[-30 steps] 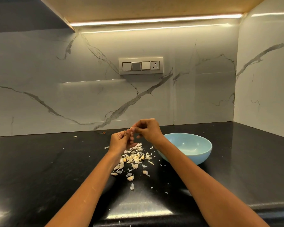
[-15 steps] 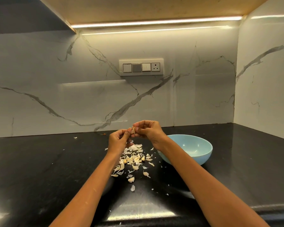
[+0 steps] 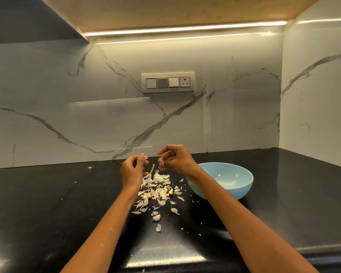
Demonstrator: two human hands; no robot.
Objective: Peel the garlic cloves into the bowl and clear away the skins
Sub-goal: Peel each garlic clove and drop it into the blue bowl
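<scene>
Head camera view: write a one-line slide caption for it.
Two bare hands, left hand and right hand, peel garlic above scattered skins on a black counter, beside a blue bowl.

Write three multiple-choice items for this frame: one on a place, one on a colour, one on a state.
1. Where is the bowl relative to the pile of skins?
A. person's right
B. person's left
C. on top of it

2. What colour is the bowl?
A. red
B. light blue
C. black

3. How are the hands?
A. flat on the counter
B. inside the bowl
C. raised and apart

Key: 1 A, it sits beyond the right forearm; 2 B, its wall is pale blue; 3 C, left hand and right hand hover with a gap between.
</scene>
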